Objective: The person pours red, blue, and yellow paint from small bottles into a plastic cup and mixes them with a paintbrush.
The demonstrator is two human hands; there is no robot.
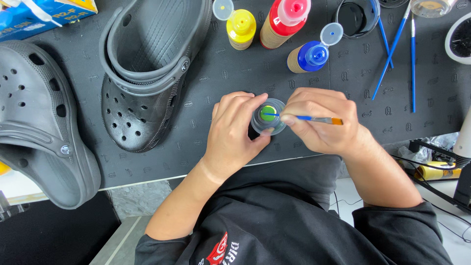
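Gripping a clear cup [268, 117] of green paint, left hand [234, 132]; right hand [319, 120] pinching a brush [314, 119].

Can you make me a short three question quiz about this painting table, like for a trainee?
1. True or false: the left hand grips the small clear cup of green paint.
2. Which end of the blue-handled paintbrush in the right hand points into the cup: A) the bristle end, B) the handle end?
3. Fill in: the open bottle nearest the cup holds ____ paint.

Key
1. True: the fingers wrap the cup's side on the dark mat.
2. B: the orange bristles stick out to the right, away from the cup.
3. Blue; the yellow bottle and red bottle lie farther back.
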